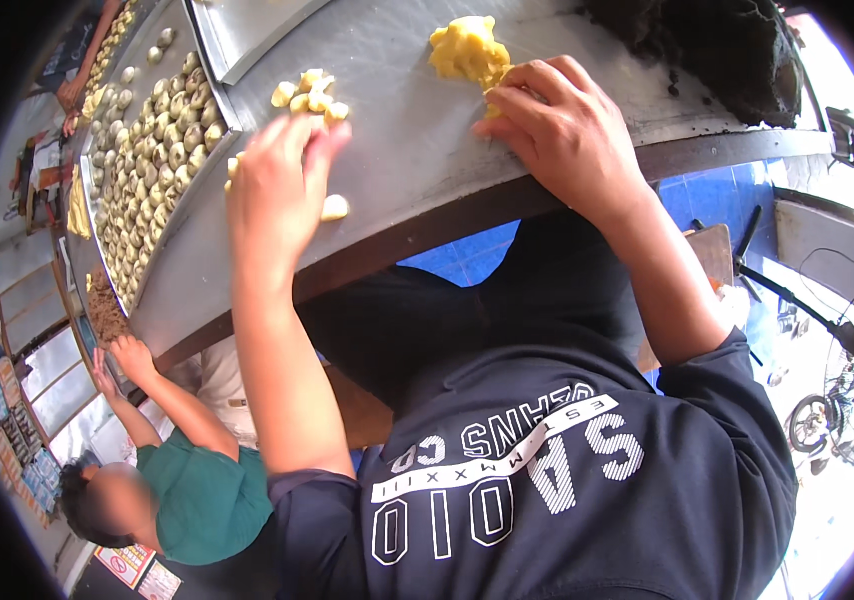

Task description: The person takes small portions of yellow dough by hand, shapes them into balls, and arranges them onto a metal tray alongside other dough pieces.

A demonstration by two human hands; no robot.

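Observation:
A lump of yellow dough [467,50] lies on the metal table [387,130]. My right hand [572,135] is closed on its near right end, fingers bent and thumb pressed against the dough. To the left, my left hand [282,180] hovers low over the tabletop beside several small pale-yellow dough pieces [312,93]. Its fingers curl downward, and their tips are hidden or blurred, so whether it holds a piece does not show. A single dough piece [335,207] sits just right of that hand, near the table's front edge.
A tray [234,140] at the left holds many small round filled dough pieces [162,130]. Behind stands another metal tray [247,30]. A black mass [707,60] lies at the far right. A co-worker in a green shirt [207,500] works by brown crumbly filling [105,308] at the left.

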